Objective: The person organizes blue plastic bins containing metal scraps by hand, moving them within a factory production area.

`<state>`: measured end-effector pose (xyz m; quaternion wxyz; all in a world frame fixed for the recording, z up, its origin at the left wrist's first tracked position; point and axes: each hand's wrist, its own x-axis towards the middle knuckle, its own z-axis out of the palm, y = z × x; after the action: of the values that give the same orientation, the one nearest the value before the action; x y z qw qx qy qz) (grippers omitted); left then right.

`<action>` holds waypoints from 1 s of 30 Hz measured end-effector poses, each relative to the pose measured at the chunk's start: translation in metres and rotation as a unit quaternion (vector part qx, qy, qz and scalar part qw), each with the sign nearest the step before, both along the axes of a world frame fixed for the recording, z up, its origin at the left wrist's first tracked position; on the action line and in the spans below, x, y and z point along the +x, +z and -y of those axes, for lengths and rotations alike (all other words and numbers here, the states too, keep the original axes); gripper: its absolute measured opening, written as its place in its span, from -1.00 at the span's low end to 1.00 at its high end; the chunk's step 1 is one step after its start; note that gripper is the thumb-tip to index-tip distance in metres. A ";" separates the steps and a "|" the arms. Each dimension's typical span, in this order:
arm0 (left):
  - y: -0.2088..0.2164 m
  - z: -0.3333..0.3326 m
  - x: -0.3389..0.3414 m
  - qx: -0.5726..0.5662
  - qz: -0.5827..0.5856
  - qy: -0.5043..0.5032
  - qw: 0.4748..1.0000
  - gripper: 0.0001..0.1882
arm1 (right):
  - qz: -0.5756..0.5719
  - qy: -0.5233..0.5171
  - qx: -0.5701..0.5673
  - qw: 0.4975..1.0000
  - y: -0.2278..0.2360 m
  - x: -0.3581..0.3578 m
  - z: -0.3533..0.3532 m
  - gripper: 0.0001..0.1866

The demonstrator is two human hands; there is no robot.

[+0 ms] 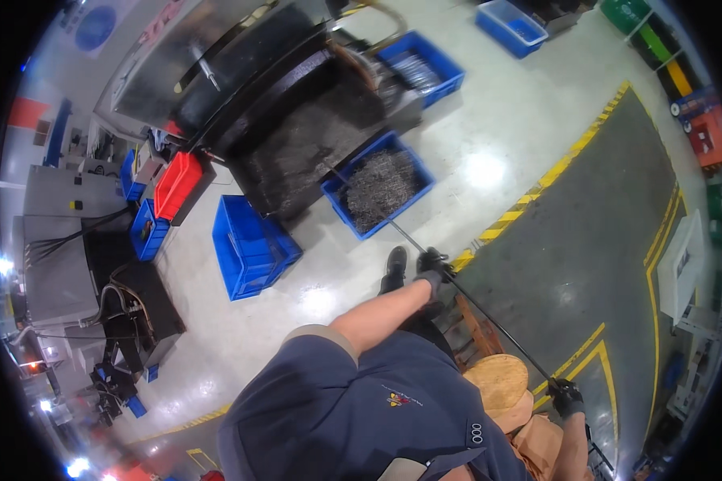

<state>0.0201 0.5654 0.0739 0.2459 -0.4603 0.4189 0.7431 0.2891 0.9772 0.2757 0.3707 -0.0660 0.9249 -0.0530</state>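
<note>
1. Left hand (pixel 435 264): gloved fingers curl around a long dark rod (pixel 497 323).
2. Right hand (pixel 568 397): fingers wrap the rod's rear.
3. Blue bin (pixel 416 196) of metal shavings (pixel 379 183): lies beyond the left fingers, under the rod.

Pale floor (pixel 481 120) right of the filled blue crate (pixel 342 212) leaves a free way in. The black machine tray (pixel 297 136) blocks the crate's upper-left side, blue bins (pixel 257 279) stand to its left, and 1 long rod (pixel 497 323) (slim, dark) slants across its lower-right rim.
</note>
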 end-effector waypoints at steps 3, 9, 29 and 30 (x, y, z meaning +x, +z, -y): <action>0.043 -0.034 0.016 -0.064 -0.028 -0.059 0.996 -0.51 | 0.036 -0.182 0.024 0.982 0.007 0.031 -0.024 -0.81; 0.058 -0.049 0.030 -0.068 -0.015 -0.064 0.996 -0.53 | -0.099 -0.179 0.076 0.976 -0.026 0.070 -0.047 -0.84; 0.020 -0.005 -0.106 0.072 0.026 0.093 0.993 -0.57 | -0.170 0.075 0.082 0.979 -0.059 -0.128 0.020 -0.90; 0.026 -0.011 -0.109 0.060 0.001 0.083 0.995 -0.57 | -0.181 0.144 0.075 0.970 -0.061 -0.158 0.039 -0.92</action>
<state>-0.0894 0.5760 0.1001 0.2105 -0.4789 0.3338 0.7842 0.1308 0.9387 0.2148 0.2050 -0.1794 0.9586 0.0831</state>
